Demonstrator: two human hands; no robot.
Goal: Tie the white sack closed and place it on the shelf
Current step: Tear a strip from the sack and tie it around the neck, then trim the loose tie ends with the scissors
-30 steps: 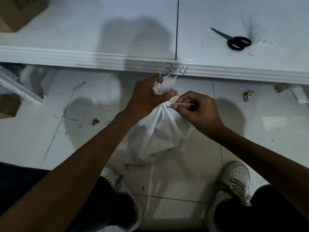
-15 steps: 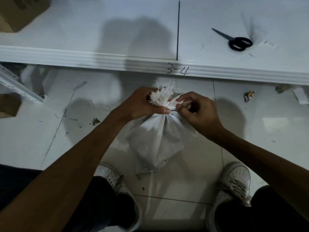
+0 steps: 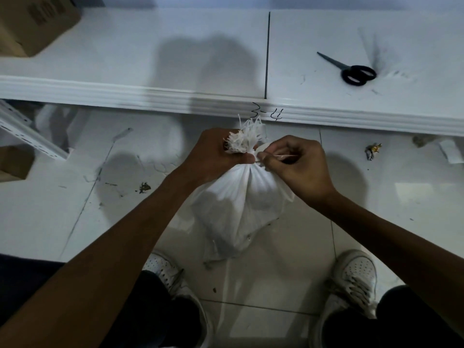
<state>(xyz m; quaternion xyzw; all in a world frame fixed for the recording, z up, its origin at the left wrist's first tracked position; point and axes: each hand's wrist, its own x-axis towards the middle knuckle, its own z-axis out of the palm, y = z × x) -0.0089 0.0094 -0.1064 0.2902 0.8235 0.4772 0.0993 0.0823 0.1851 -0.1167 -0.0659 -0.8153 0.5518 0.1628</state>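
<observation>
White sack [image 3: 241,212] hangs over the floor [image 3: 50,217] between the shoes, just short of the shelf [image 3: 175,59]; long axis vertical, frayed mouth up. Left hand [image 3: 213,156] chokes the neck, right hand [image 3: 298,167] pinches a thin tie. Best to cinch tight below the left fist.

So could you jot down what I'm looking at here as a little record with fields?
sack: white sack, neck gathered, frayed top sticking up
left hand: left hand gripping the gathered neck
right hand: right hand pinching a thin tie at the neck
shelf: white shelf beyond the sack
on shelf: black scissors, cardboard box
</observation>
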